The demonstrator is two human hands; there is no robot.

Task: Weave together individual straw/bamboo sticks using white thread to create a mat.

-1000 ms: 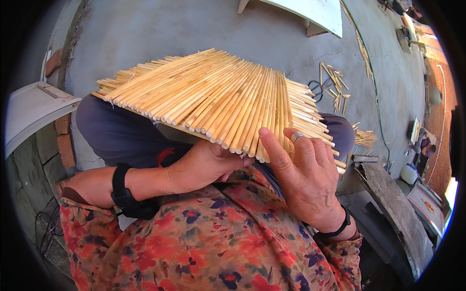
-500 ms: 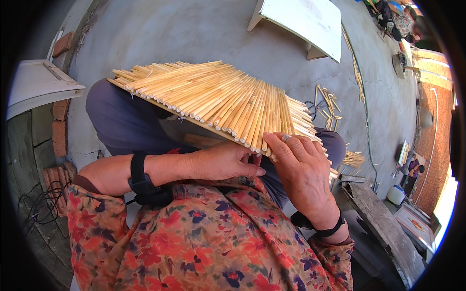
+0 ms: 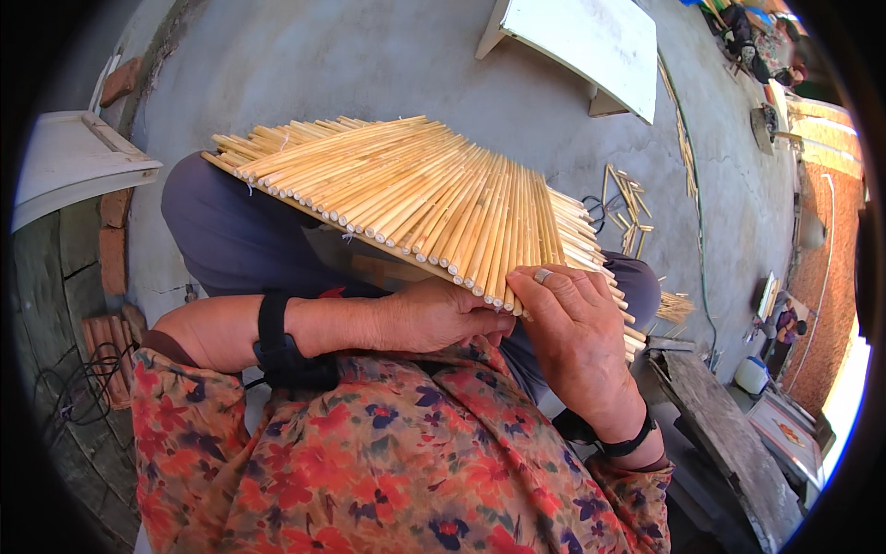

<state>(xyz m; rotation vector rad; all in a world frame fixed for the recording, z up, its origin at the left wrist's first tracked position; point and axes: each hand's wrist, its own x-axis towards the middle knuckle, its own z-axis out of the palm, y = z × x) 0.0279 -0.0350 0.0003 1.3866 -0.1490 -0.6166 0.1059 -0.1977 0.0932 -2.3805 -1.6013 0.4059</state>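
Observation:
Across my lap lies a mat of straw-coloured reed sticks (image 3: 434,198), tied side by side, with bits of white thread along its near edge. My right hand (image 3: 574,328), a ring on one finger, grips the mat's near right edge, its fingers lying over the sticks and the thumb side at the stick ends. Just left of it, my left hand (image 3: 443,317) is closed below the near edge with the fingertips pinched together. What those fingertips hold, if anything, is hidden. The part of the mat under my right palm is covered.
Loose reed pieces (image 3: 630,208) are scattered on the grey floor at right, beside another reed bundle (image 3: 676,307). A white low table (image 3: 581,46) stands ahead. Weathered boards (image 3: 729,434) lie at lower right, bricks (image 3: 113,263) and black cable (image 3: 88,388) at left. People are far off at upper right.
My left hand has shifted slightly right, closer to the right hand. The right hand has slid a little down and right along the edge, its fingers more curled. The mat stays on my lap.

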